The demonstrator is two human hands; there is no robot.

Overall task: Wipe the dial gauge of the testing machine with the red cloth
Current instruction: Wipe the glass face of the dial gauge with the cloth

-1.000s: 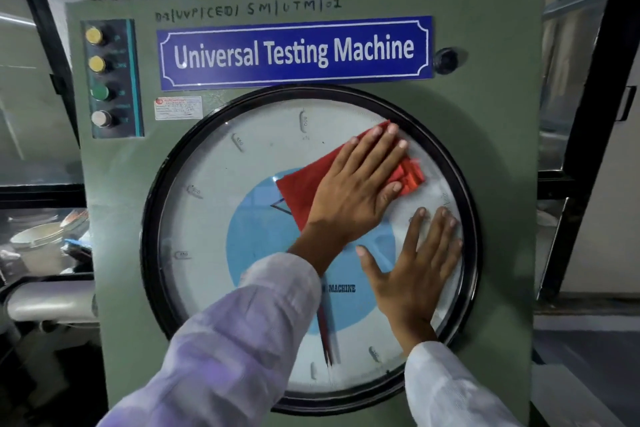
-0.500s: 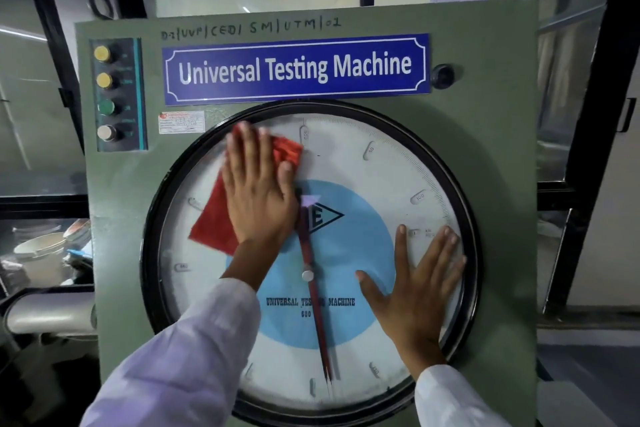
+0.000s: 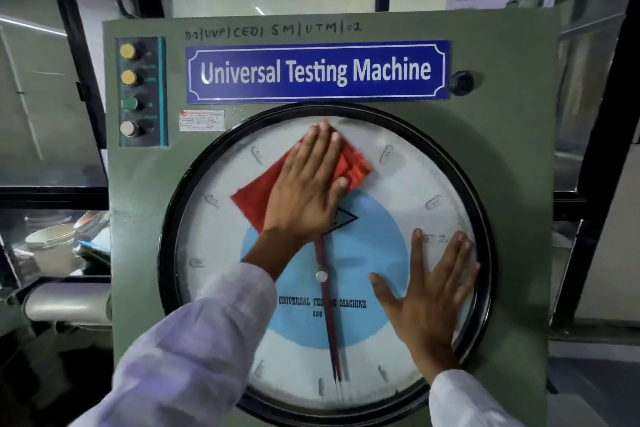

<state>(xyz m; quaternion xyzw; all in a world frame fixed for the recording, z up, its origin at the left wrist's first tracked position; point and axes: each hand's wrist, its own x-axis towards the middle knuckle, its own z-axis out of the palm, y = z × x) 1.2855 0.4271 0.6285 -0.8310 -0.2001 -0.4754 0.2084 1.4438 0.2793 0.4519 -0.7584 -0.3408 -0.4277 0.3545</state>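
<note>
The left hand (image 3: 304, 187), fingers straight, presses the folded red cloth (image 3: 254, 199) flat, above the silver pointer hub (image 3: 321, 276) of the round black-rimmed glass dial gauge (image 3: 408, 180). The right hand (image 3: 429, 295) lies spread and empty, right of the hub. The next sweep is likely downward.

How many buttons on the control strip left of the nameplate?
4, in one column on the strip: top yellow button, second yellow button, green button, white button at the bottom. None looks hidden.
</note>
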